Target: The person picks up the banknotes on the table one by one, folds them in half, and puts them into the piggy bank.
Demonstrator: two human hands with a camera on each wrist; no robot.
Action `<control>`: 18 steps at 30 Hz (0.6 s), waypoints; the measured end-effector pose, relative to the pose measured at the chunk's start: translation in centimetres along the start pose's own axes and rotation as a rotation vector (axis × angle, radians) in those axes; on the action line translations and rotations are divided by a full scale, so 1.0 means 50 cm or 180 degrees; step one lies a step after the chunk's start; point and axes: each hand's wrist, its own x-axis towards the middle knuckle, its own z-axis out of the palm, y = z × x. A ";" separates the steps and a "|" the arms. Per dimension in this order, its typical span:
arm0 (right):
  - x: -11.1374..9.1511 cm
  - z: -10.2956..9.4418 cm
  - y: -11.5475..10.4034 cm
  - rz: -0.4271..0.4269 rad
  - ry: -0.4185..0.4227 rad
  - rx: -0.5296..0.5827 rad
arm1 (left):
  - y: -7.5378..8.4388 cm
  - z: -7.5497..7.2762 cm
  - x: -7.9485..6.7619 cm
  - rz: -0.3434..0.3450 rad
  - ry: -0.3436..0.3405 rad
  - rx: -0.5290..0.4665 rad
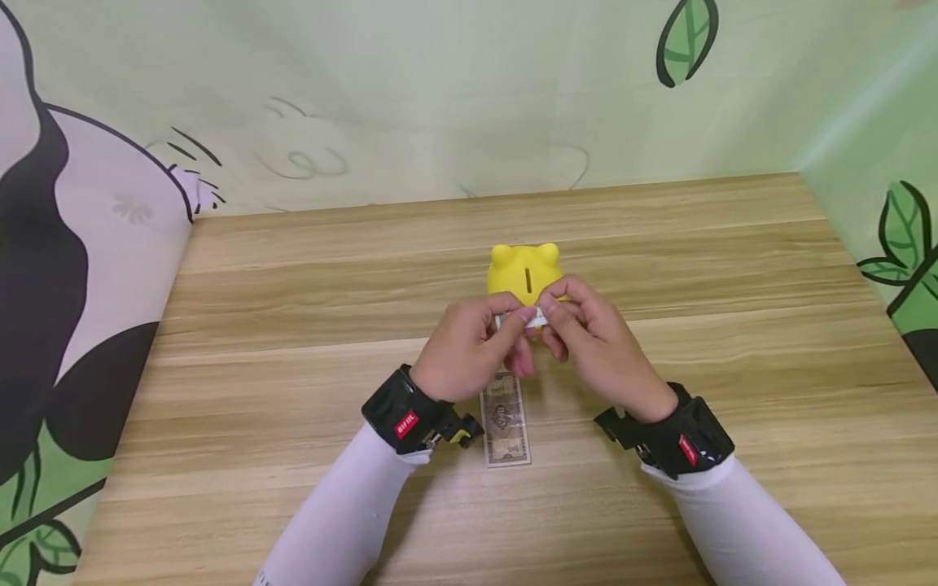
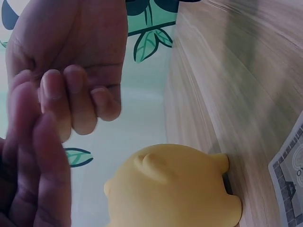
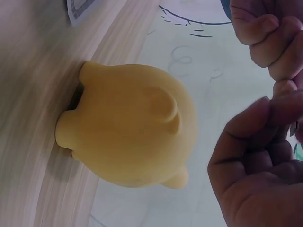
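Note:
A small pale folded banknote (image 1: 537,317) is pinched between both hands, above the front of a yellow piggy bank (image 1: 522,273). My left hand (image 1: 469,342) grips its left end with thumb and fingers. At the other end, my right hand (image 1: 604,350) pinches it between thumb and forefinger. The piggy bank stands upright, its dark slot on top facing the head view; its rounded body (image 3: 132,123) also fills the right wrist view. Another banknote (image 1: 506,419) lies flat on the table below the left hand, its upper end partly covered. Fingers hide most of the folded note.
The wooden table (image 1: 293,391) runs back to a pale green wall (image 1: 440,98) printed with leaves and a panda. Black bands (image 1: 689,431) with small cameras circle both wrists over white sleeves (image 1: 740,521).

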 end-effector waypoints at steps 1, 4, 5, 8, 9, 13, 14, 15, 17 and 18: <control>0.000 0.000 0.000 0.0000 -0.0028 -0.0019 | 0.000 -0.001 -0.001 0.0021 0.0033 0.0027; 0.001 0.000 0.003 0.0015 -0.0110 -0.0117 | 0.001 -0.002 -0.003 0.0049 0.0072 0.0032; 0.001 0.000 0.003 0.0024 -0.0114 -0.0156 | 0.001 -0.002 -0.004 0.0051 0.0067 0.0022; -0.001 0.000 0.001 0.0035 -0.0021 -0.0233 | 0.016 -0.002 -0.005 0.0005 0.0060 -0.0017; -0.001 0.000 0.000 0.0019 0.0028 -0.0239 | 0.025 -0.003 -0.006 -0.0010 0.0057 -0.0044; -0.003 -0.004 -0.004 -0.0078 0.0210 -0.0192 | 0.050 -0.003 -0.008 -0.0079 0.0072 -0.0171; -0.003 -0.005 -0.005 -0.0103 0.0242 -0.0178 | 0.056 -0.003 -0.009 -0.0076 0.0073 -0.0221; -0.003 -0.006 -0.004 -0.0105 0.0280 -0.0162 | 0.058 -0.004 -0.009 -0.0089 0.0078 -0.0266; -0.002 -0.008 -0.004 -0.0084 0.0367 -0.0136 | 0.067 -0.005 -0.010 -0.0101 0.0094 -0.0332; -0.001 -0.008 -0.003 -0.0069 0.0415 -0.0119 | 0.067 -0.006 -0.010 -0.0098 0.0104 -0.0366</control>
